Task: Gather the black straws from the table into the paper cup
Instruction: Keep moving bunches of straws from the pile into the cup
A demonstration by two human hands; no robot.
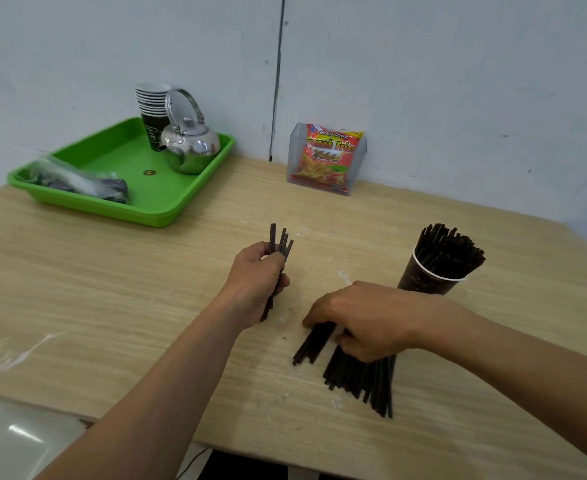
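Head view, the only one. Left hand (pixel 255 282) is closed round a small bunch of black straws (pixel 280 251), held upright over the middle of the table (pixel 112 289); their tops stick out above the fingers, lower ends poke out under the palm, middle part hidden by the hand. Right hand (pixel 371 320) lies palm down on the loose pile of straws (pixel 361 375) near the front edge, fingers curled and pinching a few of them. The far ends of the pile are covered by that hand, so can't count them or see how far they reach.

Paper cup (pixel 423 282) stands just behind the right hand, toward the right edge, already packed w/ straws fanning out of the rim. Its base is hidden by the hand & wrist.

Far left corner: green tray (pixel 167 202) w/ a stack of cups (pixel 151 109), a steel kettle (pixel 191 147) partly covering the stack, and a clear plastic bag (pixel 73 180), contents hard to make out. By the far edge, a snack packet (pixel 326 157) in a clear holder.
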